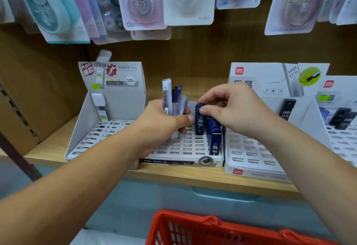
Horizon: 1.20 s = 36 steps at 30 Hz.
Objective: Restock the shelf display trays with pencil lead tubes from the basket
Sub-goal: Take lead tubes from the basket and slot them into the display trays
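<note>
Standing under right hand [229, 107]: blue tube [199, 123]

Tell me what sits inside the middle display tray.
Blue lead tubes line the right side of the tray; the right hand pinches the rearmost. The left hand hides its rear-left slots.

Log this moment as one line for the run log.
step: filling middle tray | left hand: holds bunch of tubes | right hand: pinches top of blue tube, upright in tray | basket: below shelf

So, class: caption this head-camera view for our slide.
Right hand pinches a blue lead tube in the middle tray; left hand grips more tubes.
</note>
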{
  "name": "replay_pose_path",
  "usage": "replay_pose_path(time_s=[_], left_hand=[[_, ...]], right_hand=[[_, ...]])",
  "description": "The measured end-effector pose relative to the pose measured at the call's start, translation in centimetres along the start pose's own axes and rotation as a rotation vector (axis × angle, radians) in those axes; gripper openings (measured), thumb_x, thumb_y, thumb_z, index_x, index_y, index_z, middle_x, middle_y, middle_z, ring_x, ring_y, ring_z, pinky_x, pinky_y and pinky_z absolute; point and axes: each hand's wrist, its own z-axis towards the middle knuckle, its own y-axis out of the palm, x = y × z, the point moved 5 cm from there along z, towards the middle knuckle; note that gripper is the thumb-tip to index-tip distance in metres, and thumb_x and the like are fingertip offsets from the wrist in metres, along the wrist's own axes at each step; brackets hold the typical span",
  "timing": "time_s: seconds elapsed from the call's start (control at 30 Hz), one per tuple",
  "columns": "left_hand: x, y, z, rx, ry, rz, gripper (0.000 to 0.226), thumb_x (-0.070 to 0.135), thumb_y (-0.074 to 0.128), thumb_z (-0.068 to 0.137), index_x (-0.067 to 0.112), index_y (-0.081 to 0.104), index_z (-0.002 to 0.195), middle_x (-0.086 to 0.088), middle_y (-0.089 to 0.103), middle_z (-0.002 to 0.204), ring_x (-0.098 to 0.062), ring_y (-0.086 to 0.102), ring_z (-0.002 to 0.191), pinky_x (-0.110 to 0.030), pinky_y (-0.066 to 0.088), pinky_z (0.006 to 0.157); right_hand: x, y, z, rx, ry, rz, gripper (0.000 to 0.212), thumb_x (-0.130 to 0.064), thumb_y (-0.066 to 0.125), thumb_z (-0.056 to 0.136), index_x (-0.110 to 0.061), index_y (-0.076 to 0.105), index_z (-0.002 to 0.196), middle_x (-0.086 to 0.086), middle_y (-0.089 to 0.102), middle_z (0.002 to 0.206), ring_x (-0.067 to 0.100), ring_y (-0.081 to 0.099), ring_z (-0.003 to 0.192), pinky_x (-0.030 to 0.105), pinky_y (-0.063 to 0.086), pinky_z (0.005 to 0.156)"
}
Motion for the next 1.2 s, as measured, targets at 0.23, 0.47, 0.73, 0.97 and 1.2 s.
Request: replay_pose_path(time_s=[0.23,0.47,0.73,0.97,1.2], left_hand=[[-0.2,-0.4,-0.2,-0.013,-0.008,-0.021,0.017,0.012,0.076,0.092,0.005,0.069,0.107,-0.007,0.068,0.087,-0.018,0.069,0.072,-0.034,0.054,0.079],[1.6,-0.4,-0.6,-0.144,0.053,-0.039,0.004,0.019,0.073,0.096,0.016,0.07,0.096,-0.007,0.063,0.079,-0.022,0.063,0.074,-0.036,0.047,0.072],[1.9,0.8,-1.4,-0.362,0.06,-0.066,0.006,0.019,0.074,0.094,0.018,0.069,0.098,-0.002,0.064,0.081,-0.023,0.061,0.077,-0.047,0.041,0.078],[1.5,0.7,-1.5,-0.325,0.017,-0.04,0.013,0.018,0.073,0.097,0.013,0.068,0.108,-0.005,0.073,0.091,-0.024,0.067,0.081,-0.048,0.045,0.082],[1.3,-0.3,-1.1,-0.242,-0.014,0.019,0.014,0.022,0.072,0.097,0.011,0.068,0.106,0.0,0.072,0.08,-0.017,0.062,0.074,-0.037,0.047,0.076]], right_hand=[[-0.3,0.0,-0.1,0.0,-0.007,-0.113,0.014,-0.021,0.079,0.09,-0.033,0.078,0.083,-0.016,0.073,0.076,0.002,0.069,0.079,0.022,0.058,0.07],[-1.1,0.2,0.0,0.026,-0.094,-0.264,0.009,-0.029,0.07,0.095,-0.029,0.079,0.096,-0.013,0.06,0.096,0.004,0.06,0.082,0.018,0.047,0.071],[-2.5,-0.3,-0.2,-0.012,-0.027,0.38,0.015,-0.016,0.073,0.095,-0.019,0.078,0.108,-0.004,0.075,0.08,0.005,0.065,0.064,0.014,0.047,0.053],[-1.2,-0.6,-0.3,0.086,0.081,0.442,0.005,-0.013,0.071,0.097,-0.011,0.074,0.095,0.01,0.076,0.079,0.018,0.065,0.065,0.034,0.051,0.058],[-0.4,-1.9,-0.1,0.333,0.143,0.554,0.008,-0.018,0.065,0.102,-0.01,0.066,0.1,0.008,0.076,0.078,0.021,0.069,0.067,0.036,0.055,0.062]])
